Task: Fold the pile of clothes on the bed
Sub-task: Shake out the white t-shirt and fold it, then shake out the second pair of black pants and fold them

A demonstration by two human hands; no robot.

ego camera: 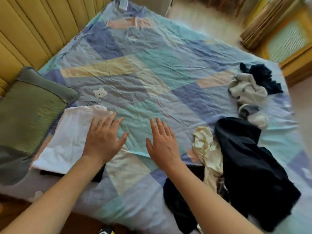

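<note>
Left hand: the left hand (pixel 103 137) is flat, fingers straight and spread, palm down at the right edge of the folded white cloth garment (pixel 67 137); it grips nothing, and whether it presses the cloth or hovers just above it cannot be told.
Right hand: the right hand (pixel 163 144) is flat too, fingers straight and close together, over bare bedspread, holding nothing.
Folded garment: the white one lies on the near left part of the bed, just beside the green pillow, with a dark edge of cloth showing under its near side.
Unfolded pile, near: a crumpled cream-yellow garment (pixel 208 149) lies to the right of the right hand, touching a large dark navy garment (pixel 249 166) that spreads down to the near edge of the bed.
Unfolded pile, far: a rumpled grey-and-white garment (pixel 248 92) lies further back on the right, with a dark blue bundle (pixel 265 76) behind it.
Bed: a wrinkled patchwork bedspread of blue, teal, lilac and pale yellow patches (pixel 143 73) covers it, with a small white bear print near the pillow.
Pillow: a green quilted pillow (pixel 32 107) sits at the left.
Headboard: a padded yellow ribbed headboard (pixel 42 26) runs along the far left.
</note>
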